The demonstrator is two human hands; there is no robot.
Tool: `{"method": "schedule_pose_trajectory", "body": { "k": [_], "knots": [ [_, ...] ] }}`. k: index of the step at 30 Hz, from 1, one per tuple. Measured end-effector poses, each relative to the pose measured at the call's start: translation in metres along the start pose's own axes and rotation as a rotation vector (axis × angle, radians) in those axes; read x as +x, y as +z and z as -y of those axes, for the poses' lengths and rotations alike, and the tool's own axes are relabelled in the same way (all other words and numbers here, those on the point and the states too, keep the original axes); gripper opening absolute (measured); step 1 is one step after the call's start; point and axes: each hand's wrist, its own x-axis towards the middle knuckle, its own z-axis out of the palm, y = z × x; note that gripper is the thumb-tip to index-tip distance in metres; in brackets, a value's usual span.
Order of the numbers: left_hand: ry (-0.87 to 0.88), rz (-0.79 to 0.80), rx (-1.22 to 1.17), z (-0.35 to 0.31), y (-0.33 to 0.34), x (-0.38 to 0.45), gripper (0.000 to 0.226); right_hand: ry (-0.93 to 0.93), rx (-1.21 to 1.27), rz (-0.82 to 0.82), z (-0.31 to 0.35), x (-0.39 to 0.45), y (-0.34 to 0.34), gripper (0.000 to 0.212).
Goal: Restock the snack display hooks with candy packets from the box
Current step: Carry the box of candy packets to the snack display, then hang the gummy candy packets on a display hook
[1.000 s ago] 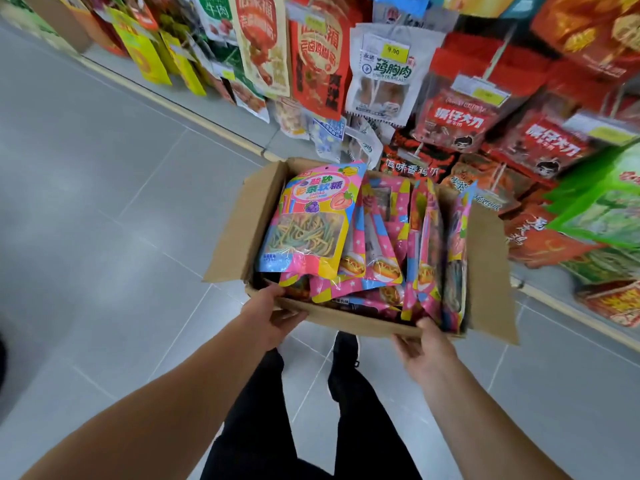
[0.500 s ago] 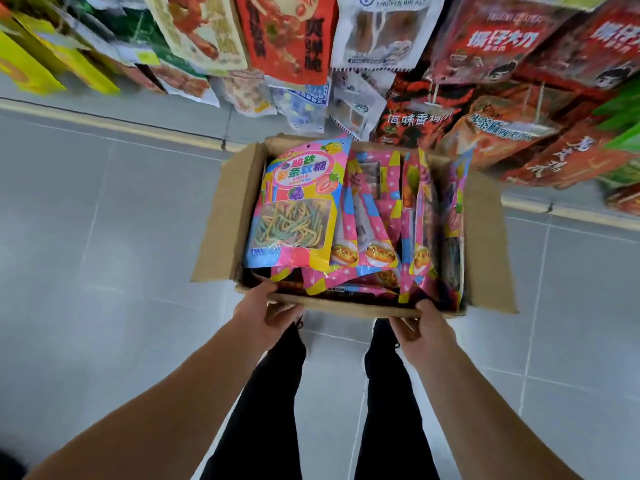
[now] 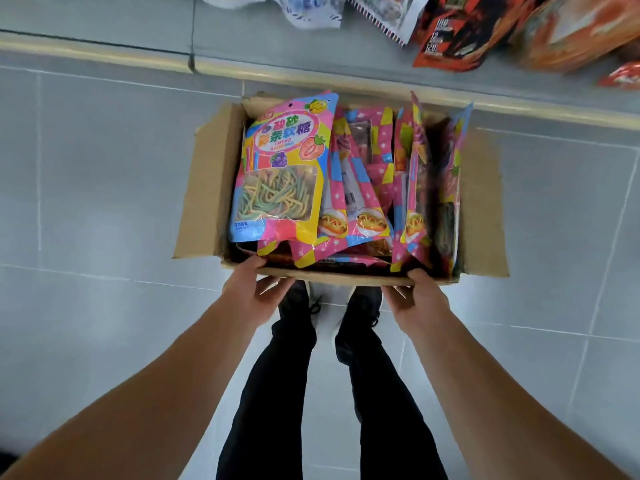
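box [image 3: 204, 188]: matt brown cardboard | candy packets [image 3: 280, 174]: glossy plastic film | floor [image 3: 86, 202]: smooth tiles

Bare forearms, no sleeves visible; black trousers [image 3: 277, 393]; dark shoes [image 3: 298, 303] with white soles.

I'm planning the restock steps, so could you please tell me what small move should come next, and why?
Probably set the open brown cardboard box down on the grey tiled floor. Both the left hand and the right hand grip its near edge, so neither is free to lift the pink-and-yellow candy packets toward the hooks.
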Motion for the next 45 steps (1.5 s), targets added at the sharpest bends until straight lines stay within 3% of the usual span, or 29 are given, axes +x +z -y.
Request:
{"method": "schedule_pose_trajectory", "body": {
  "k": [6, 13, 17, 23, 27, 33, 39, 45],
  "knots": [
    [-0.024, -0.038, -0.02, 0.018, 0.011, 0.094, 0.032, 0.008, -0.006, 0.007, -0.023, 0.089, 0.021, 0.004],
    [-0.005, -0.038, -0.014, 0.02, 0.029, 0.173, 0.02, 0.015, -0.017, 0.055, -0.038, 0.178, 0.046, 0.002],
    [0.018, 0.006, -0.023, 0.017, 0.033, 0.205, 0.02, 0.024, 0.01, 0.121, -0.045, 0.21, 0.057, 0.018],
    [0.043, 0.106, -0.018, 0.012, 0.039, 0.216, 0.013, -0.037, -0.058, 0.154, -0.039, 0.212, 0.073, 0.024],
    [0.035, 0.14, 0.048, 0.014, 0.036, 0.2, 0.029, -0.016, -0.142, 0.184, -0.043, 0.192, 0.071, 0.044],
    [0.017, 0.131, 0.188, 0.003, 0.023, 0.148, 0.007, -0.009, -0.397, 0.224, -0.044, 0.131, 0.068, 0.023],
    [0.197, 0.176, 0.444, -0.059, 0.023, 0.106, 0.005, -0.33, -0.808, 0.355, -0.029, 0.07, 0.135, 0.008],
    [0.338, 0.162, 0.489, -0.107, 0.035, 0.113, 0.018, -0.753, -1.203, 0.272, -0.03, 0.083, 0.217, 0.027]
  ]
}}
